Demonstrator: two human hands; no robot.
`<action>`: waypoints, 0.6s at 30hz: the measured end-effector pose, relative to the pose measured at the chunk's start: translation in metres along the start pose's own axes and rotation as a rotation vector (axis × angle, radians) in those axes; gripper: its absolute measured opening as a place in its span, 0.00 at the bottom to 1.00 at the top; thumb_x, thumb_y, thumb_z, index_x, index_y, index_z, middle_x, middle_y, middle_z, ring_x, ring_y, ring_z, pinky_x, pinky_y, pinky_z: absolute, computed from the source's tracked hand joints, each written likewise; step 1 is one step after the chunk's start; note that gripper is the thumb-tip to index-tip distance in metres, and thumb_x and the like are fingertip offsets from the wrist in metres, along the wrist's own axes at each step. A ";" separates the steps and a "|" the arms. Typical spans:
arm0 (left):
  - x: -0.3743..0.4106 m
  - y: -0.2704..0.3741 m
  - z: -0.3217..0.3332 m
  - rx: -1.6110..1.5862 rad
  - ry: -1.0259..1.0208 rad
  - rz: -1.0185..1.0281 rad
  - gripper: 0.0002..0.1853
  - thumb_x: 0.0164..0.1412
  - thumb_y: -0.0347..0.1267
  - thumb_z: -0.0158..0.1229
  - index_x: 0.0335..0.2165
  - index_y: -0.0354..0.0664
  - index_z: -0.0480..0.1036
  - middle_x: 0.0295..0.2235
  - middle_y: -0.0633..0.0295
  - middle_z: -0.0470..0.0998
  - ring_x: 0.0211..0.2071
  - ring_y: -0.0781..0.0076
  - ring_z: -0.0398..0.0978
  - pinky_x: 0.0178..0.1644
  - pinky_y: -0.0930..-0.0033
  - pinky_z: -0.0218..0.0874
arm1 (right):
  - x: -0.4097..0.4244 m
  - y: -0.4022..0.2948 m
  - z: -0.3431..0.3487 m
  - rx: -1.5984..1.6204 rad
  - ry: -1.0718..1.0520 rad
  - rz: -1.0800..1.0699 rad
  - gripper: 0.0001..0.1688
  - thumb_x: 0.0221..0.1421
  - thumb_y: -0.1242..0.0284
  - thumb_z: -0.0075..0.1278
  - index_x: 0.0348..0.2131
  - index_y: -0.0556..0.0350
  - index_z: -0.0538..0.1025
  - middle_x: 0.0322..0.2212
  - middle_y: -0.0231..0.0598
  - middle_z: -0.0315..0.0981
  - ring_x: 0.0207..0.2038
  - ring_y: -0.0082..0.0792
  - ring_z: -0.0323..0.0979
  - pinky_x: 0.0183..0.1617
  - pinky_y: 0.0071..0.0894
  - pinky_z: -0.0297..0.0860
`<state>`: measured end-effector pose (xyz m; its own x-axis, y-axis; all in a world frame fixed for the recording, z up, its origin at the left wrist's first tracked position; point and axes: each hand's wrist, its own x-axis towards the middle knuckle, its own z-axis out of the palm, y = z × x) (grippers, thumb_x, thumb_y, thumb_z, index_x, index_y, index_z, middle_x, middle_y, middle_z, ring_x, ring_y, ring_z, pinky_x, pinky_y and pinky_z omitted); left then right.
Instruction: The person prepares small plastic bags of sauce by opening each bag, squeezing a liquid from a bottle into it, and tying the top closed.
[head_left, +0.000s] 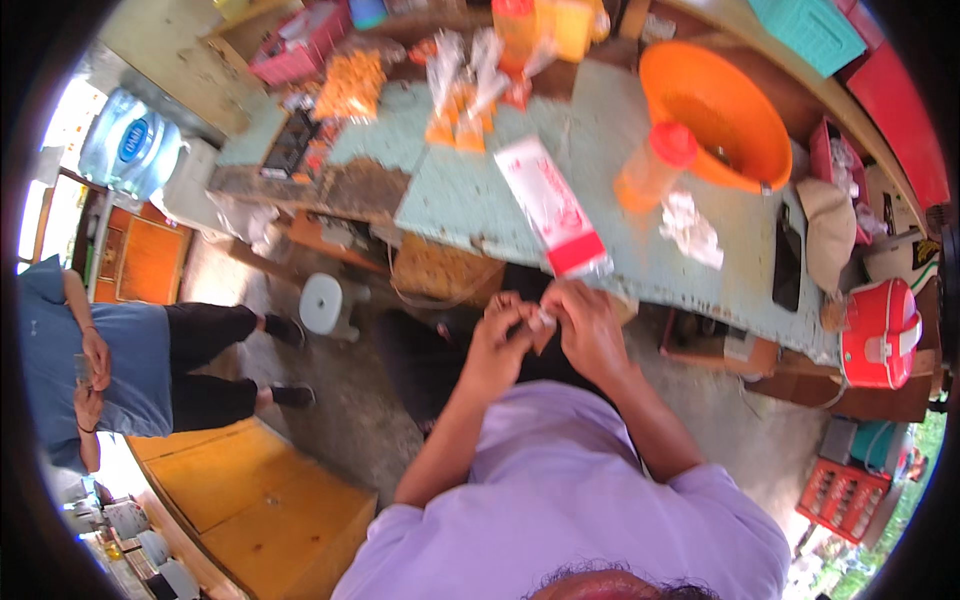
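My left hand (501, 337) and my right hand (589, 326) meet in front of my chest, just off the near edge of the worn table (450, 202). Between their fingers they pinch a small clear plastic bag (541, 322) with something brownish at its lower end; its details are blurred. Just beyond the hands, a white and red printed plastic packet (551, 202) lies at the table edge. To its right stand an orange-tinted plastic jar with a red lid (656, 165) and a crumpled white tissue (690, 229). Filled small bags with orange contents (461, 120) lie farther back.
A large orange basin (720, 112), a phone (787, 255) and a red rice cooker (881, 334) are at the right. A bag of orange snacks (351, 82) lies back left. A white stool (322, 304) and another person (135, 367) are at the left.
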<state>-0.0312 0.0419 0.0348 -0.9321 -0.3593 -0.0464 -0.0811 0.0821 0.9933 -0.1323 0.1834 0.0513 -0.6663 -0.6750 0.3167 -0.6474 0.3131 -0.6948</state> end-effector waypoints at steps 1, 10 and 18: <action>-0.001 0.002 0.000 -0.194 -0.040 -0.100 0.05 0.61 0.28 0.60 0.35 0.38 0.79 0.36 0.63 0.68 0.44 0.70 0.65 0.53 0.71 0.55 | 0.002 -0.004 -0.001 -0.021 0.021 -0.015 0.04 0.55 0.77 0.52 0.33 0.52 0.72 0.32 0.37 0.74 0.37 0.47 0.74 0.40 0.47 0.64; -0.008 0.001 0.007 -0.797 0.159 -0.216 0.05 0.64 0.27 0.60 0.36 0.35 0.79 0.39 0.69 0.72 0.40 0.81 0.69 0.49 0.76 0.57 | -0.005 -0.010 0.008 0.271 0.100 -0.056 0.12 0.51 0.80 0.58 0.38 0.52 0.81 0.40 0.36 0.81 0.37 0.40 0.79 0.40 0.36 0.68; -0.020 0.014 0.016 -0.819 0.309 -0.422 0.08 0.65 0.30 0.58 0.40 0.38 0.78 0.38 0.68 0.76 0.40 0.82 0.70 0.48 0.75 0.58 | -0.014 -0.002 0.013 0.085 0.139 -0.192 0.10 0.47 0.77 0.66 0.33 0.52 0.83 0.38 0.35 0.79 0.37 0.36 0.75 0.42 0.34 0.69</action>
<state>-0.0199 0.0652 0.0475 -0.7391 -0.4487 -0.5023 -0.0075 -0.7402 0.6723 -0.1172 0.1836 0.0400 -0.5825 -0.6164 0.5298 -0.7376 0.1270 -0.6632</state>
